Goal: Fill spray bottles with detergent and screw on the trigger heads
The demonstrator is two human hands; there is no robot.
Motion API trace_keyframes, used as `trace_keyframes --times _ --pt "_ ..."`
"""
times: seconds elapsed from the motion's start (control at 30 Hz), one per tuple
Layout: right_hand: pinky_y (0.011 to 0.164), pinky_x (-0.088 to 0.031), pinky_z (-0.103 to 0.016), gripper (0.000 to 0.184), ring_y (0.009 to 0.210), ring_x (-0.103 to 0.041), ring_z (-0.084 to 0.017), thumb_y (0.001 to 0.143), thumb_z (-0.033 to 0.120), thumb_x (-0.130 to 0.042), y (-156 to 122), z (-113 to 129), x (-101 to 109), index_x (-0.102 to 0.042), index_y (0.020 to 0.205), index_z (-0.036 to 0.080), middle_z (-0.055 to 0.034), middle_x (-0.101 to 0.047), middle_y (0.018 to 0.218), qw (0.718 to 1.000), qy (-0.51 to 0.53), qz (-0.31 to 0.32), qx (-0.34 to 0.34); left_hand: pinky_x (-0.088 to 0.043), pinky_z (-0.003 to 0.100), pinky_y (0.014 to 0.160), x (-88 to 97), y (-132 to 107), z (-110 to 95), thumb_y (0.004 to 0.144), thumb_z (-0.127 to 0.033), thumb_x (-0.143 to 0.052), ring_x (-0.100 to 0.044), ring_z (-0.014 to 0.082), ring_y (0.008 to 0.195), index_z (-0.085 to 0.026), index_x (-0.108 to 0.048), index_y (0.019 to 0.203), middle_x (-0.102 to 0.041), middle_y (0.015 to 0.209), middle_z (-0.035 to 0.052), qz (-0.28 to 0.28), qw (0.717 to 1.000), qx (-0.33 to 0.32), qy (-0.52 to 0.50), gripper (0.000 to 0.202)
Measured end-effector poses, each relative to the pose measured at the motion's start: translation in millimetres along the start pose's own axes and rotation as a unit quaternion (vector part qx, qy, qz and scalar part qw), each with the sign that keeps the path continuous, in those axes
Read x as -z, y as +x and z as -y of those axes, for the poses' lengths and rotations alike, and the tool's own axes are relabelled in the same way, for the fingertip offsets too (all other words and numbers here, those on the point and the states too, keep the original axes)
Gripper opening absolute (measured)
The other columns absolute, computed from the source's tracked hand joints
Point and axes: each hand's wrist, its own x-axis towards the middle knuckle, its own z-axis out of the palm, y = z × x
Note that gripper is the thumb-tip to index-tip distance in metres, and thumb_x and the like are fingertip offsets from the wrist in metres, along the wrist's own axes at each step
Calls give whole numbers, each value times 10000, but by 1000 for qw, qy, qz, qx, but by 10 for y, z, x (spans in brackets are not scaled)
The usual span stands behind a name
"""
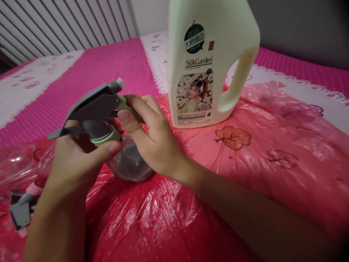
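Note:
A spray bottle with a grey trigger head (91, 107) and a pale green collar is between my hands. Its clear body (133, 163) rests on the red plastic sheet and leans to the left. My left hand (79, 160) wraps round the collar, with the thumb on its near side. On the other side, my right hand (152, 134) pinches the trigger between thumb and fingers, close to the white nozzle tip. The lower fingers of both hands are partly hidden. Just behind my right hand stands a large pale detergent jug (218, 40) with a handle.
A clear bottle (19, 163) lies at the left. Near my left forearm is another grey sprayer head (21, 214) with a pink collar. The red plastic sheet (163, 218) covers part of a pink and white patterned cloth (114, 65). Behind is a slatted white panel (68, 22).

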Motion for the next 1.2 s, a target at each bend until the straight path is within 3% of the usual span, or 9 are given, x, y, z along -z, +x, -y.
trace_keyframes --times 0.13,0.37,0.53,0.67,0.8,0.9,0.97,1.2 --pt "1147 -608 -342 406 1169 -681 -175 1159 528 -549 -7 -48 -16 -756 1364 245 -58 -692 1139 1000 8 -3 19 -614 230 747 100 10 49 537 -598 -1146 -701 159 812 -230 -880 888 -798 875 9 21 999 -2 33 574" --pt "1217 -574 -333 390 1203 -679 -161 1151 501 -587 -16 -120 -95 -735 1440 285 -63 -643 1182 999 32 -30 7 -579 284 720 202 53 70 672 -732 -1041 -658 175 757 -217 -857 866 -756 802 16 102 990 -52 84 580" --pt "1172 -591 -350 302 1219 -675 -170 1142 354 -571 -42 -174 -134 -667 1420 288 -65 -689 1314 998 53 -24 14 -610 217 778 129 -8 39 833 -552 -1011 -738 152 879 -263 -867 1040 -804 963 4 116 989 -79 45 384" --pt "1147 -594 -381 227 1206 -658 -175 1102 223 -510 -29 -269 -186 -599 1301 289 -46 -731 1362 993 95 -58 47 -650 182 873 93 -24 53 930 -457 -953 -766 130 963 -256 -837 1007 -777 1004 -13 151 985 -85 5 244" --pt "1135 -590 -392 230 1160 -678 -171 1087 215 -463 -32 -316 -222 -562 1283 281 -49 -743 1297 988 123 -60 75 -633 101 811 89 -30 58 980 -395 -903 -750 70 869 -247 -821 970 -769 935 -47 137 988 -74 14 170" --pt "1117 -599 -396 219 1146 -686 -171 1082 247 -474 -49 -302 -223 -543 1288 271 -61 -733 1294 985 138 -52 84 -619 74 748 67 -42 37 943 -348 -924 -740 48 786 -251 -845 955 -805 889 -66 105 991 -72 38 126" --pt "1095 -610 -393 221 1120 -686 -169 1083 289 -500 -57 -290 -219 -534 1301 269 -58 -724 1258 985 141 -49 83 -617 64 743 43 -46 18 915 -368 -947 -748 42 770 -254 -870 957 -837 885 -69 92 991 -80 52 144" --pt "1126 -615 -372 252 1184 -703 -167 1111 406 -547 -58 -293 -207 -518 1327 280 -51 -735 1285 990 127 -15 59 -653 139 699 63 -52 32 867 -682 -941 -796 94 770 -246 -904 1018 -898 961 -13 82 990 -72 86 463"
